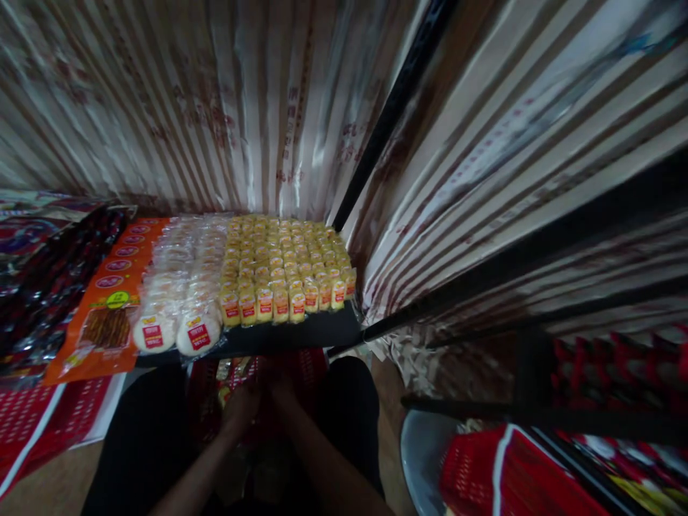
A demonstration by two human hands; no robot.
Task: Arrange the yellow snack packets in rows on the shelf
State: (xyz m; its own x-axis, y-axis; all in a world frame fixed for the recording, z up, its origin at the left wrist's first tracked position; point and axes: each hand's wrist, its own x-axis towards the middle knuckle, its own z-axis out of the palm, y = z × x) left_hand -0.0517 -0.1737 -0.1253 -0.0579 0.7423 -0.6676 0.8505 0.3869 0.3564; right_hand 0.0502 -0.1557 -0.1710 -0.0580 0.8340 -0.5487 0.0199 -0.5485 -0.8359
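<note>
Between my knees, below the shelf edge, both hands reach down into a dark red basket or bag (198,408). My left hand (241,405) is beside small yellow-and-red wrapped packets (224,369). Close to its right, my right hand (280,393) points forward; shadow hides the fingers of both hands, and I cannot see what they hold. On the black shelf (301,333) above them stand rows of small yellow wrapped snack cakes (279,265). White round wrapped cakes (198,330) lie in two columns to their left.
Left on the shelf are an orange snack bag (115,287) and dark shiny packets (59,279). A pleated printed curtain (258,115) hangs behind, with black metal bars (384,122). At right are a grey basin (422,451), a red bag (478,466) and red-wrapped goods (618,365).
</note>
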